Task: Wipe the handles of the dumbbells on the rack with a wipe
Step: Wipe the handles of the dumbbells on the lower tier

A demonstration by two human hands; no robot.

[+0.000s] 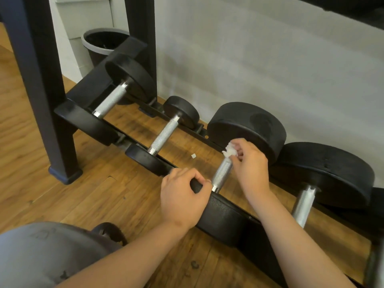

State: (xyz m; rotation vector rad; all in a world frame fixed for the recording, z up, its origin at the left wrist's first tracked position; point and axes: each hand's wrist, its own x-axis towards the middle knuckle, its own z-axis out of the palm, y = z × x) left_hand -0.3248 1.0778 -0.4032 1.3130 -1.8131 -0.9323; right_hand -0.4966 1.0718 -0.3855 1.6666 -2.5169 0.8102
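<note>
Several black dumbbells with knurled silver handles lie across the low black rack (83,119). My right hand (250,163) pinches a crumpled white wipe (229,150) against the far end of the third dumbbell's handle (221,173), next to its big rear head (247,125). My left hand (182,196) grips the near head (220,213) of that same dumbbell at its rim. The handles of the first (111,100), second (164,135) and fourth (302,206) dumbbells are bare.
A small white scrap (193,156) lies on the wooden floor under the rack. A dark bin (104,45) stands in the corner behind the rack's upright posts (37,80). A grey wall runs behind. My knee (47,254) is at the lower left.
</note>
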